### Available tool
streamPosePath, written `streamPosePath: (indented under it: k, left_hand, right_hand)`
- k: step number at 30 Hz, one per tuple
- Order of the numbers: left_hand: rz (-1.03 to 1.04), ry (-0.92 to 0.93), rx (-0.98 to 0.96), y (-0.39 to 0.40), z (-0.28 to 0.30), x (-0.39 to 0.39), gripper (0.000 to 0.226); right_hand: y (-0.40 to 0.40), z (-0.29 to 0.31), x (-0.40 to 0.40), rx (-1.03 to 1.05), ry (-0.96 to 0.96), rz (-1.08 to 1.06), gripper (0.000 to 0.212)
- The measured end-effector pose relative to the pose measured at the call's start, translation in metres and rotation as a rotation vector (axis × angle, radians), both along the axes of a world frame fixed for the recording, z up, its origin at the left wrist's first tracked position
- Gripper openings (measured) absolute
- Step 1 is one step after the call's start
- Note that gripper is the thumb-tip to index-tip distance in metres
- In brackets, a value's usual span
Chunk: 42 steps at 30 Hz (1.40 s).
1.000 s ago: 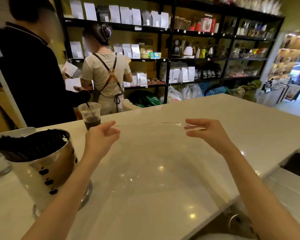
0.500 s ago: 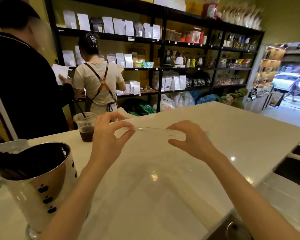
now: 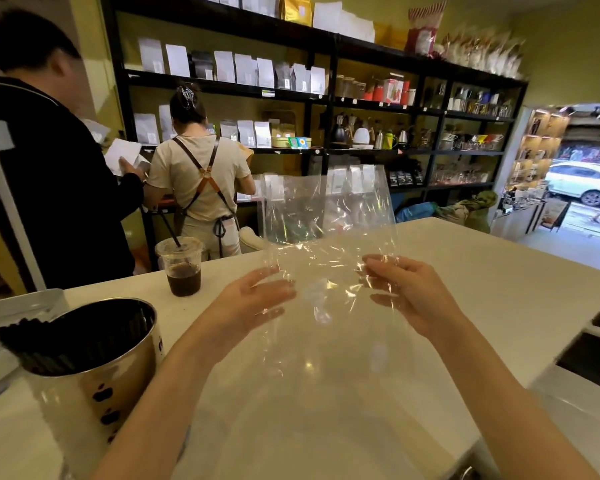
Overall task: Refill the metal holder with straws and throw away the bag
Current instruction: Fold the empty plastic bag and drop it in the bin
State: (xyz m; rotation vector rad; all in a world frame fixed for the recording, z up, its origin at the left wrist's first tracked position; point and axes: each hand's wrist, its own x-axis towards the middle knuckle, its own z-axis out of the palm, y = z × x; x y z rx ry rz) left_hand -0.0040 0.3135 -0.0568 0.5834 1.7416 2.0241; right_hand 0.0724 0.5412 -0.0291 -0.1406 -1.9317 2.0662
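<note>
A clear, empty plastic bag (image 3: 326, 220) stands crumpled in the air over the white counter (image 3: 499, 289). My left hand (image 3: 253, 299) and my right hand (image 3: 406, 289) press it between them from either side, fingers curled on the film. The shiny metal holder (image 3: 94, 375) stands at the near left on the counter, holding a bundle of black straws (image 3: 32, 337) that lean to its left.
A plastic cup of dark drink with a straw (image 3: 182, 265) stands behind the holder. Two people (image 3: 201, 188) stand beyond the counter by black shelves of bags and kettles. A white tray (image 3: 18, 306) lies at far left, dark bins (image 3: 596, 362) at right.
My hands have come closer together, and the bag that was stretched flat between them now bulges upward, crumpled. The view has tilted up a little.
</note>
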Motion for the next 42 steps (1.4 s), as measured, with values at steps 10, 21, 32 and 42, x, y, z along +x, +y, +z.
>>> streamPosePath:
  k: [10,21,32,42]
  left_hand:
    - [0.243,0.032,0.052,0.013,-0.004,0.012,0.069]
    - [0.313,0.051,-0.005,0.004,-0.011,0.004,0.043]
    - [0.339,0.479,-0.596,-0.005,-0.011,0.001,0.030]
    - [0.226,0.509,-0.672,-0.016,-0.005,0.038,0.003]
  right_hand:
    - [-0.002,-0.029,0.003,-0.080,-0.176,0.040,0.013]
    - [0.003,-0.039,0.011,0.062,-0.018,0.011,0.027]
    - [0.016,-0.039,0.017,0.703,-0.043,-0.106,0.018]
    - [0.032,-0.014,0.057,0.735,0.028,0.102,0.006]
